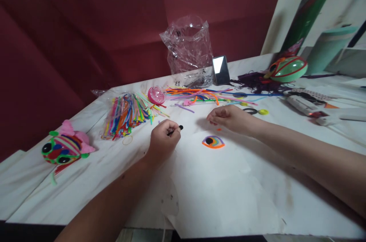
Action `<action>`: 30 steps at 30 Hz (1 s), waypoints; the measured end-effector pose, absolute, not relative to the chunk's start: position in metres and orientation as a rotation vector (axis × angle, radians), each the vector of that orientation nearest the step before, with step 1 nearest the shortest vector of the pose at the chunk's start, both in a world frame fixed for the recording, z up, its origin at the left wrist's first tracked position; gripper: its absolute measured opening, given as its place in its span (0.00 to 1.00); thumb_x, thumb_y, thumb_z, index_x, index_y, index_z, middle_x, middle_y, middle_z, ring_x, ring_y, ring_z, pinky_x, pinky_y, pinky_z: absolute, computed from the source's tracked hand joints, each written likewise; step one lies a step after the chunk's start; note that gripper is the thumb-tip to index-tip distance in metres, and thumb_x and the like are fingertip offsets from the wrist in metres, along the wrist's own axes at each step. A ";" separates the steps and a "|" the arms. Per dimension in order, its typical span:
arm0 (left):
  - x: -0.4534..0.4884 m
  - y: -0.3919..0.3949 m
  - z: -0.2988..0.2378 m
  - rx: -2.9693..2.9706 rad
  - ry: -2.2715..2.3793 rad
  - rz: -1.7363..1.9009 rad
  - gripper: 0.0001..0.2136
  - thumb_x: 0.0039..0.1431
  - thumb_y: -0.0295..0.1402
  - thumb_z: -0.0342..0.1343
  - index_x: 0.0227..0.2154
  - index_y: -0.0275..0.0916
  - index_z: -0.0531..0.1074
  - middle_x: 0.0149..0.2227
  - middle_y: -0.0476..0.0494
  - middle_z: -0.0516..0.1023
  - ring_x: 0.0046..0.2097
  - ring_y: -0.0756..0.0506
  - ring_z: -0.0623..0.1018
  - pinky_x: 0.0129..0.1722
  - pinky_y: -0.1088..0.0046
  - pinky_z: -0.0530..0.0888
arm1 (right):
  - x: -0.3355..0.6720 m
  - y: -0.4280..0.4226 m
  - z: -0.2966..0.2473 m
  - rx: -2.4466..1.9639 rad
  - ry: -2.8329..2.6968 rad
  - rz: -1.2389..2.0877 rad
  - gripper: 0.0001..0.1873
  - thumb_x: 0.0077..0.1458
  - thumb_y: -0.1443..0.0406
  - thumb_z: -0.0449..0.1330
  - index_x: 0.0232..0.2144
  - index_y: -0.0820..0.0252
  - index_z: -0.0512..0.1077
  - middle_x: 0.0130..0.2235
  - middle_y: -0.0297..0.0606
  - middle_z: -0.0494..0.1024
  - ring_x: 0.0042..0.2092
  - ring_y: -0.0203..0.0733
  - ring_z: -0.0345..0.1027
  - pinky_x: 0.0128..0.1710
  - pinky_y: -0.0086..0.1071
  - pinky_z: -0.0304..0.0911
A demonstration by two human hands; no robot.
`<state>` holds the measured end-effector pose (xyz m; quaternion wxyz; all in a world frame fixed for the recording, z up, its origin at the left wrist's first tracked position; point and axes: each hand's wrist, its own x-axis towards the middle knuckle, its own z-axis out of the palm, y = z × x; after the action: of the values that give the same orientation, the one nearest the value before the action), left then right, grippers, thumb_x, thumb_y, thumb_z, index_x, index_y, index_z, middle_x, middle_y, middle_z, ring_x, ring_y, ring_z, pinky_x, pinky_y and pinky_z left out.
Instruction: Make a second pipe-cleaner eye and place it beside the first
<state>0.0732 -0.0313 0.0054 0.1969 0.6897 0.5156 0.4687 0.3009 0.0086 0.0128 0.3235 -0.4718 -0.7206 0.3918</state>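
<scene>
My left hand is closed on a thin black strip whose rounded end sticks out past my fingers, just above the white table. My right hand rests palm down on the table with its fingers curled; whether it holds anything is hidden. Between and just below my hands lies a small eye-shaped piece built of orange, purple and green rings around a black centre. A tiny orange scrap lies beside my right hand.
A bundle of coloured strips lies left of my hands, loose strips and a pink ball behind. A striped ball-shaped figure sits far left. A clear bag, phone, green ball figure and glue gun stand further back.
</scene>
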 end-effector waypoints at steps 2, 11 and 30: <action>0.078 -0.034 0.005 1.906 1.408 1.292 0.02 0.45 0.27 0.51 0.20 0.36 0.65 0.17 0.55 0.62 0.21 0.55 0.61 0.21 0.80 0.59 | 0.294 0.000 0.014 -1.126 -1.917 1.106 0.11 0.47 0.59 0.58 0.28 0.61 0.71 0.28 0.33 0.73 0.30 0.35 0.65 0.31 0.30 0.60; 0.099 -0.057 0.004 1.937 1.259 1.312 0.02 0.46 0.26 0.50 0.21 0.36 0.65 0.20 0.54 0.63 0.23 0.54 0.63 0.23 0.80 0.61 | 0.263 -0.038 0.011 -0.812 -1.693 1.410 0.11 0.46 0.60 0.61 0.30 0.61 0.67 0.25 0.30 0.71 0.28 0.31 0.62 0.28 0.28 0.57; 0.101 -0.061 0.003 2.006 1.305 1.244 0.03 0.48 0.26 0.52 0.22 0.36 0.68 0.22 0.52 0.68 0.25 0.53 0.67 0.26 0.78 0.65 | 0.259 -0.046 -0.003 -0.918 -1.734 1.142 0.14 0.53 0.55 0.55 0.27 0.60 0.65 0.24 0.30 0.66 0.26 0.32 0.57 0.26 0.28 0.55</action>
<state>0.1013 -0.0607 0.0029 0.2206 0.7254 0.4718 0.4500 0.2589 -0.0465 -0.0031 0.4219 -0.3666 -0.6924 0.4561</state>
